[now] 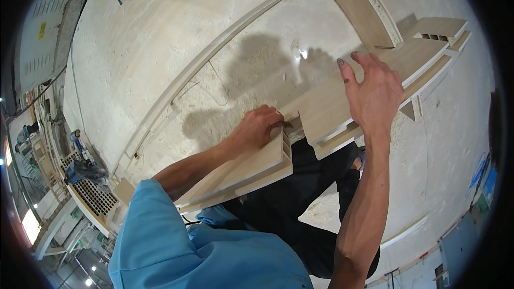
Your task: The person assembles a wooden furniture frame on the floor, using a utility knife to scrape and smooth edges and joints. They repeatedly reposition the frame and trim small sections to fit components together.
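A long pale wooden frame lies across my lap side, with a hollow left section point(243, 168) and a wider panel section point(324, 109) to its right. A gap between the two sections shows a narrow strip of wood. My left hand point(258, 129) is closed at the end of the left section, beside this gap. Something small and dark shows at its fingertips, too small to name. Above the right panel, my right hand point(377, 91) is raised, thumb and fingers apart, with nothing in it.
A long thin curved-looking rail point(214, 48) runs along the far side, joined to an upright board point(361, 8) at the far right. Sawdust and shavings point(246, 99) lie on the pale floor. A perforated rack point(96, 198) stands at the left, and a grey metal cabinet point(45, 37) at the far left.
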Demonstrator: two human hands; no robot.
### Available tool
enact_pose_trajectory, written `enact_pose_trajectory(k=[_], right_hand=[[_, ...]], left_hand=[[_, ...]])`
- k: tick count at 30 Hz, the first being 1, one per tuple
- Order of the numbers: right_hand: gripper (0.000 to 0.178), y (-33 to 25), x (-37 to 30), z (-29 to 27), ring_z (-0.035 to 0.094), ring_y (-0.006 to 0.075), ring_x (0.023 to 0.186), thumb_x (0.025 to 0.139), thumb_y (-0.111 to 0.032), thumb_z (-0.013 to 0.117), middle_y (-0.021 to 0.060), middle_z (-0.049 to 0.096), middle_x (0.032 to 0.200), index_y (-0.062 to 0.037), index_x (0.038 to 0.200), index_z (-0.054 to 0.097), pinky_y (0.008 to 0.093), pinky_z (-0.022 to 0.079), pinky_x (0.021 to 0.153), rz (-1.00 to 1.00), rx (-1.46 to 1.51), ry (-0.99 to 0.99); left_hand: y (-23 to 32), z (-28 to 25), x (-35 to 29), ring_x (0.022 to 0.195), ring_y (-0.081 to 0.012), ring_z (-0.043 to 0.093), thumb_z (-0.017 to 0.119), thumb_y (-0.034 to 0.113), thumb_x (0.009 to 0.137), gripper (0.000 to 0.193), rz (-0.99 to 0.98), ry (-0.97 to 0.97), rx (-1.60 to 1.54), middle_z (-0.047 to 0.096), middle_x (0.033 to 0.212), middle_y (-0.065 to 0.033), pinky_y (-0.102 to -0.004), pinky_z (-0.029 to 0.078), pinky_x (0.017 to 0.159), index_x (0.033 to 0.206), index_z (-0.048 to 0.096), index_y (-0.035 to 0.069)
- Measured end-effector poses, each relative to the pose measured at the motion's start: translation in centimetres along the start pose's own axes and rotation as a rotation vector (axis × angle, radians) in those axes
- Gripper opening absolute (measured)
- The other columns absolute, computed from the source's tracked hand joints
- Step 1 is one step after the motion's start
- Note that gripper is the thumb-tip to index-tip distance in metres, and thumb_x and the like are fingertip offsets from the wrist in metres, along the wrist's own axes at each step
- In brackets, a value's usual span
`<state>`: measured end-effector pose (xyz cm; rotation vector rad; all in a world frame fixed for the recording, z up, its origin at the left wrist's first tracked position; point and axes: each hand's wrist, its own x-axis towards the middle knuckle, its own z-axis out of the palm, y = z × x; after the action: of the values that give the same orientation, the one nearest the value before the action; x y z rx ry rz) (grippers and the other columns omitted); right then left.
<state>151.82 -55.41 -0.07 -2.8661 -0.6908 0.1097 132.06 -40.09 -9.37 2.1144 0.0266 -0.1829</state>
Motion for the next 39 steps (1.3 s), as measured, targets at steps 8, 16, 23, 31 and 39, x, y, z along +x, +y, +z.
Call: enact_pose_trajectory(k=[8,16,23,31,39], right_hand=[[0.035,0.0,0.1,-0.2,0.066,0.0343,0.092,0.088,-0.04,0.069,0.0112,0.072,0.103,-0.0104,0.106,0.075,0.0422,0.05,0.086,0.033,0.023,-0.066],[0.035,0.4,0.0,0.2,0.066,0.034,0.091,0.087,-0.04,0.069,0.0105,0.072,0.104,-0.0099,0.106,0.075,0.042,0.05,0.085,0.015,0.019,-0.051],[0.036,0.2,0.1,0.1,0.066,0.0345,0.093,0.087,-0.041,0.069,0.0112,0.072,0.106,-0.0107,0.106,0.074,0.0423,0.05,0.085,0.033,0.001,-0.056],[0.035,0.2,0.1,-0.1,0.066,0.0352,0.093,0.087,-0.04,0.069,0.0124,0.072,0.105,-0.0108,0.107,0.074,0.0435,0.05,0.084,0.036,0.011,-0.081],[0.035,0.2,0.1,0.1,0.066,0.033,0.091,0.086,-0.038,0.071,0.0126,0.072,0.103,-0.0094,0.106,0.074,0.042,0.05,0.085,0.019,0.014,-0.02]], left_hand=[[7.9,-6.1,-1.8,0.081,-0.031,0.062,0.067,0.001,0.084,0.006,0.055,-0.071,-0.125,0.065,0.083,-0.0117,-0.0407,0.051,0.072,0.09,0.067,0.001],[-1.3,1.3,-0.3,0.084,-0.0301,0.063,0.069,0.003,0.084,0.008,-0.096,0.018,-0.047,0.065,0.084,-0.0113,-0.0407,0.052,0.072,0.093,0.069,0.002],[2.9,-1.7,-0.5,0.084,-0.0298,0.063,0.067,-0.004,0.079,0.013,-0.056,-0.077,-0.09,0.064,0.083,-0.0102,-0.0411,0.053,0.073,0.091,0.068,0.003],[6.4,-4.3,-1.1,0.081,-0.0296,0.063,0.07,0.0,0.079,0.013,-0.087,0.017,-0.088,0.065,0.083,-0.0087,-0.0389,0.052,0.072,0.091,0.069,0.005],[-1.7,1.5,-0.6,0.084,-0.0315,0.064,0.068,0.0,0.085,0.012,-0.136,0.042,-0.087,0.067,0.085,-0.0125,-0.0407,0.053,0.073,0.096,0.071,0.002]])
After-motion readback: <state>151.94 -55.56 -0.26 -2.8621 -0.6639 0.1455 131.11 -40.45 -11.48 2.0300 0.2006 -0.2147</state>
